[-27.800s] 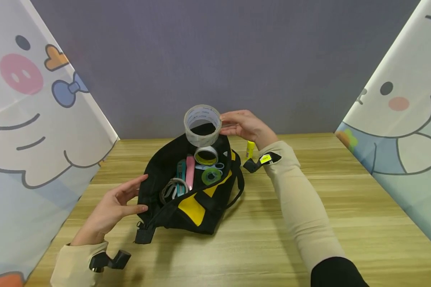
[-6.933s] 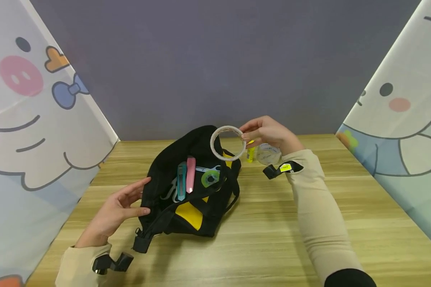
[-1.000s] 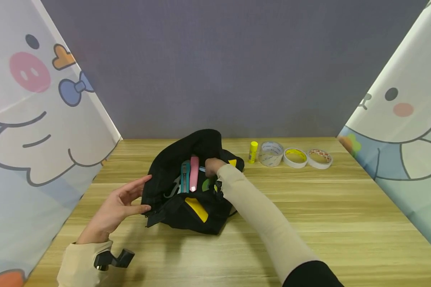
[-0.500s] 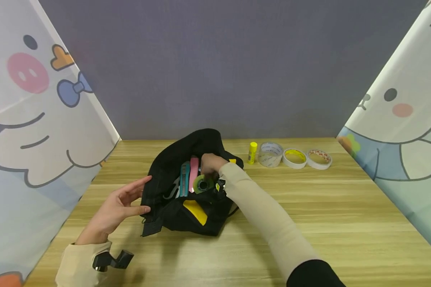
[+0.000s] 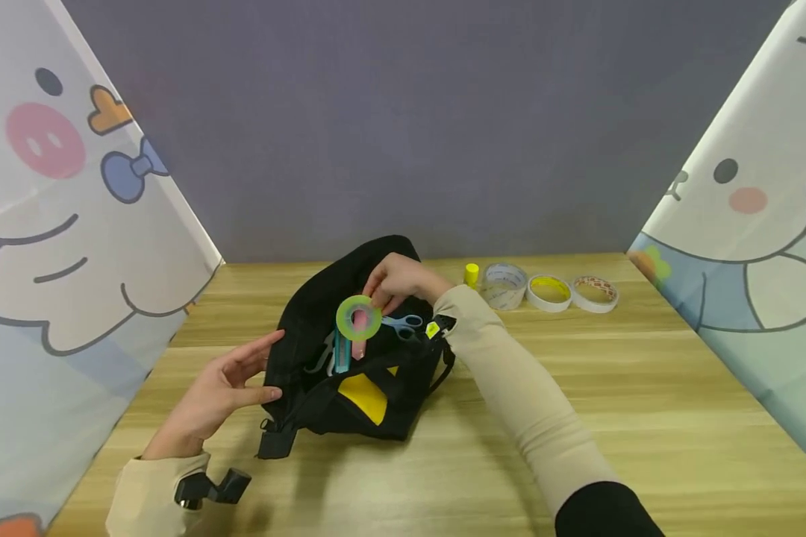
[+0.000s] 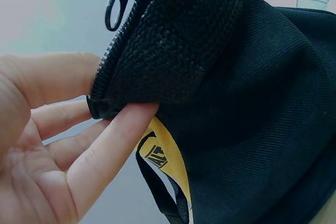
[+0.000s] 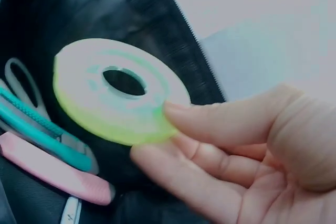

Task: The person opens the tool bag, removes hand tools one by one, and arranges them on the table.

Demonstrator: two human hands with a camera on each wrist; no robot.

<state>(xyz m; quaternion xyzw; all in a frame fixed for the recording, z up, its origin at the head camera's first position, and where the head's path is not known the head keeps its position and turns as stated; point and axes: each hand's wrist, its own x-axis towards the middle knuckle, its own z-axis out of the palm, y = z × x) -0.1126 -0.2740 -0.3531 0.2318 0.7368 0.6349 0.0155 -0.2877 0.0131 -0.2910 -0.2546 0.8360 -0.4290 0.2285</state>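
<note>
A black and yellow tool bag (image 5: 392,421) lies gaping on the table. My left hand (image 5: 204,395) pinches its zippered edge (image 6: 173,61) between thumb and fingers. Above the opening, my right hand (image 5: 399,280) holds a green-yellow roll of tape (image 7: 89,111) by its rim, thumb on one face. Inside the bag are a teal utility knife (image 5: 342,354), a pink utility knife (image 7: 58,169) and blue-handled scissors (image 5: 403,323). A grey looped handle (image 5: 321,359) shows at the left; the rest of it is hidden.
Right of the bag stands a yellow glue stick (image 5: 471,274). Beside it, in a row, sit a wide clear tape roll (image 5: 504,298), a white roll with a yellow core (image 5: 549,304) and another white roll (image 5: 595,306). A grey panel (image 5: 403,134) rises behind the table.
The right hand has risen out of the bag, lifting the green-yellow tape. Since the oldest frames, the clear roll and two white rolls have gone onto the table. The left hand stays put.
</note>
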